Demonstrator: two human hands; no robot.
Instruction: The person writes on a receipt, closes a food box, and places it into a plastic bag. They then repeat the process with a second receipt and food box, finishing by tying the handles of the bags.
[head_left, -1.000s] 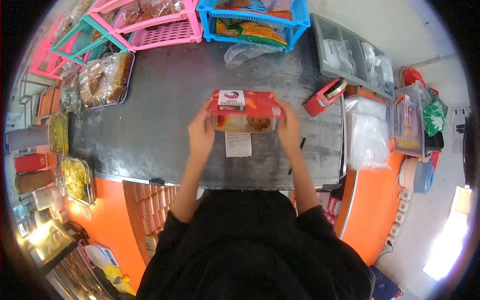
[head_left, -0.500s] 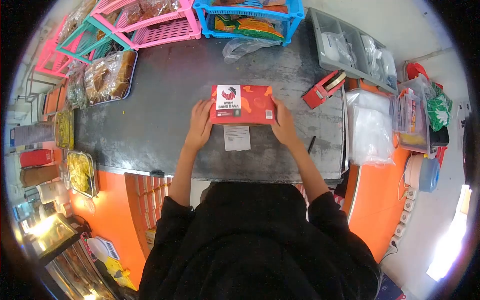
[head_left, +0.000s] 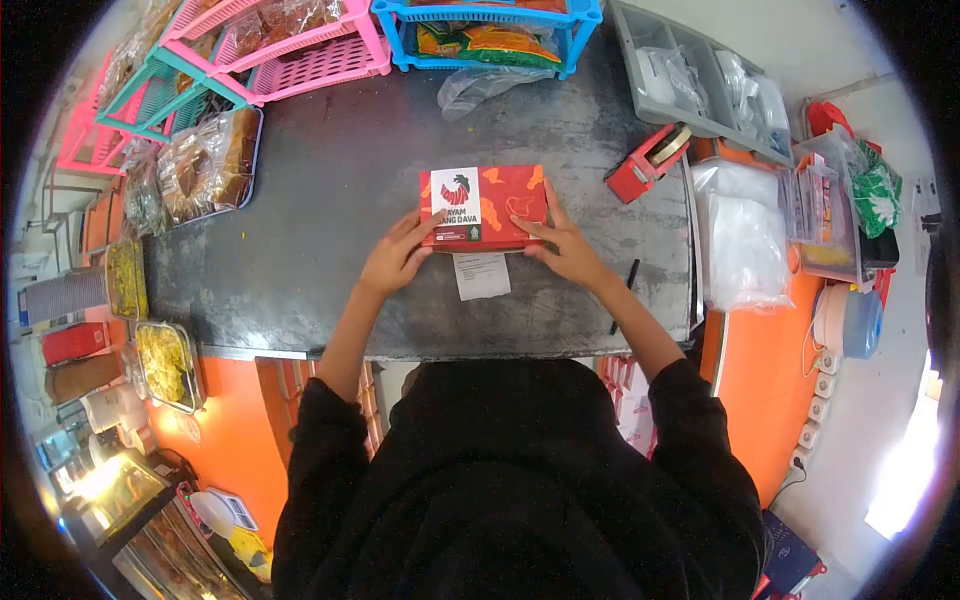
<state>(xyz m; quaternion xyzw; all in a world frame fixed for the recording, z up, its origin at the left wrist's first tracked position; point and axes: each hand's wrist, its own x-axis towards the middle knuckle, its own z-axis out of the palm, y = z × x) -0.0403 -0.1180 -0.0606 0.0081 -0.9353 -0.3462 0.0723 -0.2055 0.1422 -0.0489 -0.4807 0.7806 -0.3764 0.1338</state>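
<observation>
Takeaway box (head_left: 510, 190), red with orange shapes and a white label marked with a rooster, is at the middle of the dark worktop (head_left: 300, 230), its top closed; I can't tell whether its base touches the surface. The person's left hand (head_left: 396, 255) grips the near left corner, fingertips lapping over the label's edge. The right hand (head_left: 566, 248) grasps the near right corner, fingers on the top and thumb low on the near side. A printed receipt (head_left: 482, 277) lies just on the near side. To the right I see a black pen (head_left: 632, 276) by the right forearm and, farther off, a red tape dispenser (head_left: 645, 163). A blue rack (head_left: 480, 13) stands at the far side.
</observation>
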